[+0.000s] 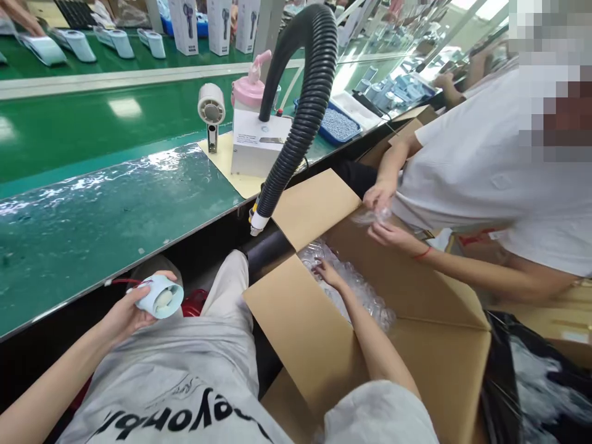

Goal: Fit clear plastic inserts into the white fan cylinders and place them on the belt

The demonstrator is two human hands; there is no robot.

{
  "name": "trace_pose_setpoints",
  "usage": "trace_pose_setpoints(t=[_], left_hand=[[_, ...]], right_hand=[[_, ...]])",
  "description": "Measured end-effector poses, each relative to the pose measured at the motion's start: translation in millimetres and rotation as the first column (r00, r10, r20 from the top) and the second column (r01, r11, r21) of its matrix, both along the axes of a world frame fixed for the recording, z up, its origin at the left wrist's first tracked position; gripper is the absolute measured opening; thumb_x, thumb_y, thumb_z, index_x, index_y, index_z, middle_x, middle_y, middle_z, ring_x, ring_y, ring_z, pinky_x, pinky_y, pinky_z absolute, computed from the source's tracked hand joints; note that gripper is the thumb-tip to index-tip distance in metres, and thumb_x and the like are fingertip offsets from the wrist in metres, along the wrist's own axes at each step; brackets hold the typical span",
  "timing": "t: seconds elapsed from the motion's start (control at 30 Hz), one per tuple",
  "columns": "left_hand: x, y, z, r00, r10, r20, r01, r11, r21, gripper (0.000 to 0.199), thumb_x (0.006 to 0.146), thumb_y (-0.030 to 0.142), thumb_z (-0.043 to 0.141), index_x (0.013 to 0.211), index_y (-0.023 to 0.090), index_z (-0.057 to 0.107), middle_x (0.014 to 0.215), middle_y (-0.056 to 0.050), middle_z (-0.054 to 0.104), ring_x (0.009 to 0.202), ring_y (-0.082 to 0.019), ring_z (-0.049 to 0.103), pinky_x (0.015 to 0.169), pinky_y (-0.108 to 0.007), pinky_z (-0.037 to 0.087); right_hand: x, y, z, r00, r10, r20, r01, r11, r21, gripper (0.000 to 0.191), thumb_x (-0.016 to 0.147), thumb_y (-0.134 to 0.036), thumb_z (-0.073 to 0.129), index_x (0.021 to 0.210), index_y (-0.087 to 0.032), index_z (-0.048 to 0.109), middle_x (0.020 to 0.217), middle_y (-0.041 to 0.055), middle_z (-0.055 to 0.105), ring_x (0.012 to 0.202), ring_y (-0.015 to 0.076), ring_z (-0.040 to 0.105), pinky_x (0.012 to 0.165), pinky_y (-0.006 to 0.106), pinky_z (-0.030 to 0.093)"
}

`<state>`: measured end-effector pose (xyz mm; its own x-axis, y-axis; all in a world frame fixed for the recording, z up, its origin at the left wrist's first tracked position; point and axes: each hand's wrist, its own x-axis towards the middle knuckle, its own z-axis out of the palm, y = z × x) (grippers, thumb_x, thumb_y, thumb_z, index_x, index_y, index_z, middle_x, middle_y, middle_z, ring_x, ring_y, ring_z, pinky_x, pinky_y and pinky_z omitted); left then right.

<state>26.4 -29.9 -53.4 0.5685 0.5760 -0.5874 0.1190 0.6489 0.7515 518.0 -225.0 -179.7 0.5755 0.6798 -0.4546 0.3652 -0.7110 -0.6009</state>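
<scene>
My left hand (134, 308) is wrapped round a light-blue fan head (161, 297), a short round housing with a fan hub inside and a thin red wire at its back. It is held over my lap, by the bench edge. My right hand (329, 273) reaches into an open cardboard box (303, 314) on my right. Its fingers are apart and touch the clear plastic pieces (358, 290) heaped inside; the fingertips are partly hidden among them.
A black corrugated hose (319, 74) arches from a white machine (256, 148) and ends above my legs. A white handheld fan (211, 111) stands beside it on the green bench (92, 228). At right, a co-worker's hands (383, 209) hold clear plastic over the box.
</scene>
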Motion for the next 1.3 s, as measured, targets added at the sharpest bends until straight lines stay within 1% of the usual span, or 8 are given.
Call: trace_pose_setpoints(t=[0.23, 0.37, 0.47, 0.57, 0.73, 0.8, 1.1, 1.3], left_hand=[[44.0, 15.1, -11.9, 0.998, -0.040, 0.040, 0.042, 0.998, -0.050, 0.037, 0.070, 0.049, 0.077, 0.075, 0.014, 0.067, 0.071, -0.005, 0.066, 0.063, -0.015, 0.059, 0.056, -0.023, 0.051], [56.3, 12.9, -8.9, 0.991, -0.093, 0.094, 0.096, 0.995, -0.029, 0.038, 0.072, 0.049, 0.075, 0.088, 0.015, 0.065, 0.073, -0.002, 0.062, 0.055, -0.012, 0.053, 0.042, -0.019, 0.040], [54.9, 13.8, -6.6, 0.979, -0.155, 0.132, 0.160, 0.986, -0.035, 0.044, 0.073, 0.053, 0.072, 0.096, 0.018, 0.062, 0.072, 0.000, 0.059, 0.049, -0.010, 0.047, 0.035, -0.017, 0.029], [50.2, 17.7, -4.1, 0.957, -0.254, 0.137, 0.262, 0.964, -0.039, 0.047, 0.076, 0.059, 0.070, 0.097, 0.017, 0.061, 0.066, 0.001, 0.058, 0.044, -0.009, 0.044, 0.034, -0.017, 0.029], [43.2, 29.9, -1.8, 0.911, -0.405, 0.080, 0.407, 0.913, -0.012, 0.053, 0.076, 0.066, 0.068, 0.089, 0.016, 0.061, 0.066, -0.002, 0.062, 0.049, -0.012, 0.052, 0.041, -0.022, 0.040], [39.6, 34.3, 0.1, 0.889, -0.457, 0.031, 0.456, 0.890, 0.023, 0.050, 0.075, 0.064, 0.067, 0.086, 0.016, 0.062, 0.064, -0.001, 0.059, 0.048, -0.011, 0.047, 0.040, -0.022, 0.035], [24.6, 35.9, 29.0, 0.850, -0.467, -0.246, 0.528, 0.758, 0.384, 0.017, 0.078, 0.032, 0.067, 0.085, 0.018, 0.073, 0.089, -0.003, 0.066, 0.084, -0.016, 0.056, 0.068, -0.022, 0.044], [28.3, 38.7, 18.5, 0.780, -0.544, -0.308, 0.625, 0.704, 0.339, 0.035, 0.091, 0.039, 0.046, 0.084, 0.014, 0.069, 0.065, -0.001, 0.059, 0.053, -0.014, 0.049, 0.046, -0.025, 0.035]], right_hand=[[-28.4, -60.3, 56.6, 0.866, -0.455, -0.207, 0.494, 0.842, 0.216, 0.057, 0.075, -0.068, 0.071, 0.106, -0.028, 0.046, 0.099, 0.0015, 0.062, 0.076, 0.0190, 0.066, 0.063, 0.033, 0.060], [-56.9, -69.0, 85.0, 0.836, -0.531, -0.134, 0.546, 0.788, 0.283, 0.086, 0.047, -0.059, 0.091, 0.100, -0.031, 0.029, 0.103, 0.0011, 0.060, 0.079, 0.0209, 0.066, 0.065, 0.036, 0.061], [-87.5, -53.3, 107.9, 0.934, -0.358, 0.018, 0.329, 0.875, 0.355, 0.073, 0.061, -0.063, 0.085, 0.102, -0.029, 0.035, 0.108, 0.0086, 0.069, 0.086, 0.0270, 0.072, 0.062, 0.036, 0.060], [-137.3, -20.7, 132.2, 0.962, 0.144, 0.232, -0.227, 0.893, 0.390, 0.044, 0.090, -0.057, 0.068, 0.116, -0.026, 0.051, 0.119, 0.0141, 0.074, 0.093, 0.0288, 0.077, 0.060, 0.034, 0.060], [-216.5, 45.9, 146.0, 0.556, 0.634, 0.537, -0.831, 0.420, 0.365, 0.020, 0.104, -0.034, 0.054, 0.113, -0.023, 0.067, 0.142, 0.0184, 0.067, 0.110, 0.0297, 0.075, 0.083, 0.040, 0.065], [-233.9, 67.5, 141.4, 0.461, 0.624, 0.630, -0.887, 0.332, 0.321, 0.024, 0.104, -0.033, 0.055, 0.119, -0.022, 0.070, 0.146, 0.0201, 0.063, 0.108, 0.0321, 0.074, 0.083, 0.044, 0.065], [-259.4, 103.3, 132.3, 0.388, 0.607, 0.694, -0.909, 0.379, 0.177, 0.030, 0.098, -0.022, 0.062, 0.126, -0.023, 0.073, 0.158, 0.0178, 0.052, 0.111, 0.0332, 0.069, 0.085, 0.047, 0.063], [-263.3, 99.1, 136.3, 0.368, 0.554, 0.747, -0.908, 0.387, 0.160, 0.044, 0.096, -0.021, 0.063, 0.138, -0.031, 0.068, 0.159, 0.0151, 0.052, 0.111, 0.0362, 0.066, 0.078, 0.047, 0.061]])
